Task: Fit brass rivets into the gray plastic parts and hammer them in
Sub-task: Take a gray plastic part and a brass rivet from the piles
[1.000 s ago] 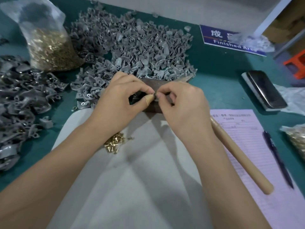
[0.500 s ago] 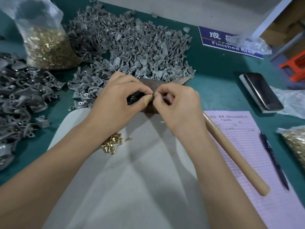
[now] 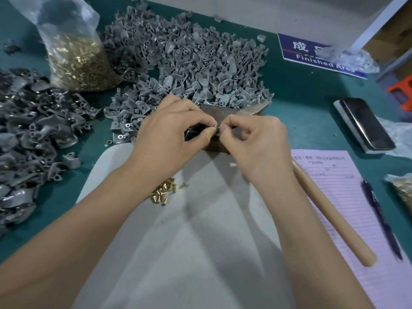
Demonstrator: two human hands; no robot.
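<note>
Mid-frame, left hand (image 3: 169, 134) and right hand (image 3: 254, 141) pinch one small gray part (image 3: 215, 127) between fingertips — mostly hidden; loose brass rivets (image 3: 162, 194) lie below.

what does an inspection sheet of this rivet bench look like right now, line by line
surface: green table with a white cloth laid at the near edge
job's things: big heap of gray plastic parts at the back; second gray heap on the left; clear bag of brass rivets; loose brass rivets on the cloth; wooden hammer handle lying on the right; dark metal block under the hands
clutter: pink form, pen, phone, another bag of rivets
grippers: left hand and right hand pinch a small piece between fingertips
cables: nothing seen
surroundings: blue "Finished Area" sign, orange stool
</note>
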